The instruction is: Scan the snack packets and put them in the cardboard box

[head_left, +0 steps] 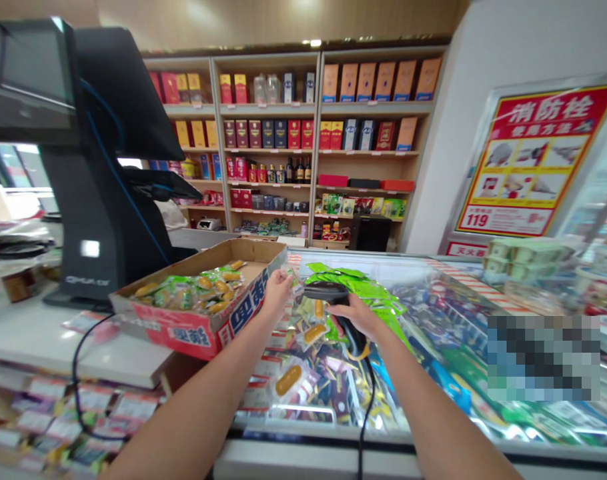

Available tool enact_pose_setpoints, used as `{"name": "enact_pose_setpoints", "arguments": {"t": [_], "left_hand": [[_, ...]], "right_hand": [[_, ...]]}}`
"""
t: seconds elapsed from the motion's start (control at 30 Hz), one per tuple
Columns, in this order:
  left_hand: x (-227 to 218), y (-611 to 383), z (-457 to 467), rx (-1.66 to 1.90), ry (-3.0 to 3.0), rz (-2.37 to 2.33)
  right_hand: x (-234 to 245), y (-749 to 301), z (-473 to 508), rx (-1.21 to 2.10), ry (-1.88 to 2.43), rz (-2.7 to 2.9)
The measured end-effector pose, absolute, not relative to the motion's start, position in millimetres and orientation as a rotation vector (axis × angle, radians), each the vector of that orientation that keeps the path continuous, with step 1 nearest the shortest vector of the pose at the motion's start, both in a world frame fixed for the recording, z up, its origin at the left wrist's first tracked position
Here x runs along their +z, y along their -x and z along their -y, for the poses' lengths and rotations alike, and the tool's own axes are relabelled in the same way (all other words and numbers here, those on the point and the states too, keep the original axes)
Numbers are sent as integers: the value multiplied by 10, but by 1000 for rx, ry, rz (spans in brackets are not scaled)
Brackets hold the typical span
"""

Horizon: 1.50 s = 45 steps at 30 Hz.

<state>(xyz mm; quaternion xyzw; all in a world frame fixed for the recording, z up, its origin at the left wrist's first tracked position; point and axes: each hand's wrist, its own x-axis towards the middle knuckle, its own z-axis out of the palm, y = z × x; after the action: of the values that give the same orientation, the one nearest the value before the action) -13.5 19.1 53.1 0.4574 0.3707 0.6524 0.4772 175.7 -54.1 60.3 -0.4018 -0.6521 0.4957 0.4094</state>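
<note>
My right hand (356, 315) is wrapped round a black barcode scanner (328, 291), its head pointing left and its cable hanging down. Just left of the scanner head, my left hand (279, 287) pinches a small clear plastic packet (296, 283); its contents are hard to make out. Below the hands, a wrapped sausage (288, 380) and another wrapped sausage (314, 333) lie on the glass top of the freezer. Bright green packets (351, 285) are spread behind and beside the scanner. An open cardboard box (168, 327) with several wrapped sausages stands left of my left hand.
A black checkout terminal (106, 167) rises at the left on a white counter (28, 333). The glass-topped freezer (483, 360) extends to the right, with stacked pale green cartons (526, 257) on its far side. Shelves (268, 110) with boxes and bottles line the back wall.
</note>
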Motion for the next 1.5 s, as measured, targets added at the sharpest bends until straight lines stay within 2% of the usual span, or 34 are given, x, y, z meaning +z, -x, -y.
{"name": "enact_pose_setpoints", "arguments": {"t": [0.2,0.4,0.53,0.73,0.83,1.03,1.13,1.3,1.4,1.5], "left_hand": [[970,404,-166,1748,-1599,-1015],[1506,1144,40,1848,-1865,-1430],[1547,1558,157,2002,-1870,-1783],[1473,1474,243,2093,-2069,-1718],[1422,1104,277,1864,-2244,-1596],[1056,208,301,622,-2542,-1512],[817,-34,333,213,-2595,-1486],[548,-87,304,153,-2581,-1411],[472,14,169,354,-2368,-1326],[428,158,-1,596,-1865,-1074]], "right_hand": [[590,-1596,513,1302,934,1532],[1022,-1076,622,1293,887,1612],[1265,-736,675,1320,784,1738],[1250,-748,631,1291,790,1668],[1168,-988,598,1255,870,1576],[888,-1582,534,1150,1013,1279],[721,-1797,513,1155,1005,1152],[530,-1926,484,1158,990,1048],[511,-1900,486,1189,997,1074],[541,-1860,520,1214,993,1135]]}}
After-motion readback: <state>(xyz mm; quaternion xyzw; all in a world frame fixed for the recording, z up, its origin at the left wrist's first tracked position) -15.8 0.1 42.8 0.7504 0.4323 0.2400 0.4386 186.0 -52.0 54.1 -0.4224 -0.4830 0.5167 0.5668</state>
